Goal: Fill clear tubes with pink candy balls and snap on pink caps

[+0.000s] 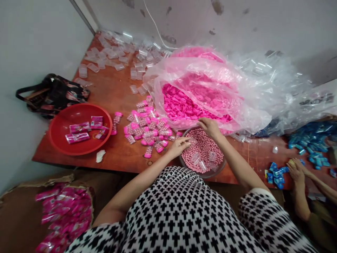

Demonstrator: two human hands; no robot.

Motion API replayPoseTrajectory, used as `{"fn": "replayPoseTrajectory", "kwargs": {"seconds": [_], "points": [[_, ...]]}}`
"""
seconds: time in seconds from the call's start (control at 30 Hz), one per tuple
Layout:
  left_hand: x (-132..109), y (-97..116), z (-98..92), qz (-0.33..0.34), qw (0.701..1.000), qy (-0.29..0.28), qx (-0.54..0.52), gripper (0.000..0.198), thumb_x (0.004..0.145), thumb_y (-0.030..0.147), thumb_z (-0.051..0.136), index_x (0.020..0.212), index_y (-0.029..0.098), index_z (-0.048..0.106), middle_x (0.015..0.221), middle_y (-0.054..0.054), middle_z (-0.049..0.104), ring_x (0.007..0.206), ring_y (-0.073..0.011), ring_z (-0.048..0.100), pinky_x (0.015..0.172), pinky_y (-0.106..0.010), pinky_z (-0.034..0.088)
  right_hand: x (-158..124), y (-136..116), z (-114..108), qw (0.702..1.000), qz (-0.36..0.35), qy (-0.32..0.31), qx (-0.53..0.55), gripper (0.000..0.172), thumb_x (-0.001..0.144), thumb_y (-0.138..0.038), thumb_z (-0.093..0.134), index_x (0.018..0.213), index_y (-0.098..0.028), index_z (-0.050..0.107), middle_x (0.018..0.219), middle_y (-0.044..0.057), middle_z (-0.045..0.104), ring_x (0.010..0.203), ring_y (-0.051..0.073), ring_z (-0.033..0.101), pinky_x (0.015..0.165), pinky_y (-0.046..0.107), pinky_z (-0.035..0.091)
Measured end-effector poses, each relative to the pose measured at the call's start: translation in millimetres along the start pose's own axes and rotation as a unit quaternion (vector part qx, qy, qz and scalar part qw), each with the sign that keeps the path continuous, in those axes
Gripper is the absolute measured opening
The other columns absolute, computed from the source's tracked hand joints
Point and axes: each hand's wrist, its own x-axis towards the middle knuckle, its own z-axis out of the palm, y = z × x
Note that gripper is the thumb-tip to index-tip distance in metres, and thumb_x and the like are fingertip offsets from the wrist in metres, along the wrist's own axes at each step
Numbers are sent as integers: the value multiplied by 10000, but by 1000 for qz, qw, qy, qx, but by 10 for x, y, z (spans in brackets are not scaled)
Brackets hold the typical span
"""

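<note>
A round bowl point(223, 165) of small pink beads point(202, 144) stands at the table's front edge before me. My left hand point(179, 146) is at its left rim, fingers closed around a small clear plastic container point(193, 141) above the beads. Several more clear containers point(202, 165) lie on the beads. My right hand point(210, 128) is over the bowl's far rim, next to the open plastic bag point(181, 123) of bright pink caps point(179, 105). Its fingers are bent together; what they hold, if anything, is too small to make out. Left of the bowl lies a pile of bead-filled containers with pink caps point(150, 128).
A red basin point(79, 149) with pink packets stands at left, beside a dark handbag point(60, 93). Clear containers point(105, 52) are scattered at the back. A box point(63, 218) of pink packets is below. At right, another person's hands point(297, 170) work near blue pieces point(276, 175).
</note>
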Motion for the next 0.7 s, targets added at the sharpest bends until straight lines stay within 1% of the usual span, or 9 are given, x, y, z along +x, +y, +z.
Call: {"fn": "replayPoseTrajectory", "kwargs": {"seconds": [0.07,0.17,0.27,0.33,0.4,0.5,0.57,0.63,0.7], "points": [[-20,-5,2,-46,994,0,-96,449,734,453,655,1066,151,662,1066,-87,685,851,-193,652,770,-353,550,436,-169,88,998,42,15,-40,293,923,-327,430,1028,-159,645,1016,110,690,974,226,629,859,315,439],[-33,10,-37,-73,983,29,-164,493,651,460,728,1027,148,666,1016,-82,705,844,-195,664,782,-354,555,975,-404,313,986,132,11,-101,346,911,-355,447,1093,-99,592,1022,174,676,1000,271,621,854,353,445],[-45,20,-128,-73,977,66,-189,474,625,457,749,980,151,678,996,-81,715,867,-213,673,793,-365,558,1282,-520,546,976,173,-2,-134,417,875,-341,513,1147,-27,531,1025,230,661,991,303,629,827,369,465],[-54,19,-196,-73,973,93,-196,468,625,459,749,969,148,679,980,-79,720,861,-215,679,794,-370,561,1375,-529,643,973,171,-7,-152,358,873,-266,496,1129,-19,538,1042,242,653,990,300,632,829,369,468],[-60,19,-254,-71,971,112,-201,484,629,449,751,994,143,671,980,-80,721,861,-211,681,801,-368,561,1407,-502,661,972,170,-8,-163,306,870,-208,463,1098,-30,562,1043,241,652,990,295,632,836,376,464],[-52,21,-311,-60,970,125,-200,522,645,435,744,1062,136,653,1026,-90,713,908,-215,675,831,-366,553,1341,-429,539,983,141,9,-120,295,858,-234,465,1077,-79,587,1004,189,672,948,276,634,824,382,466],[-36,21,-333,-48,973,132,-183,520,661,441,727,1071,130,654,1030,-98,712,918,-222,674,830,-367,552,1190,-384,391,996,69,48,-42,308,862,-292,472,1091,-124,589,982,133,680,912,244,628,822,368,467],[-18,20,-342,-34,978,143,-145,479,695,434,697,1060,126,663,1013,-99,718,906,-224,677,818,-364,553,934,-365,235,995,-35,75,53,324,865,-346,489,1100,-148,594,979,99,675,893,211,617,829,343,464],[-4,19,-338,-11,983,162,-84,407,740,399,656,1050,135,672,1012,-88,720,913,-216,674,829,-354,544,599,-383,113,982,-124,44,136,341,862,-391,521,1090,-154,609,955,80,672,863,187,615,802,309,467]]}}
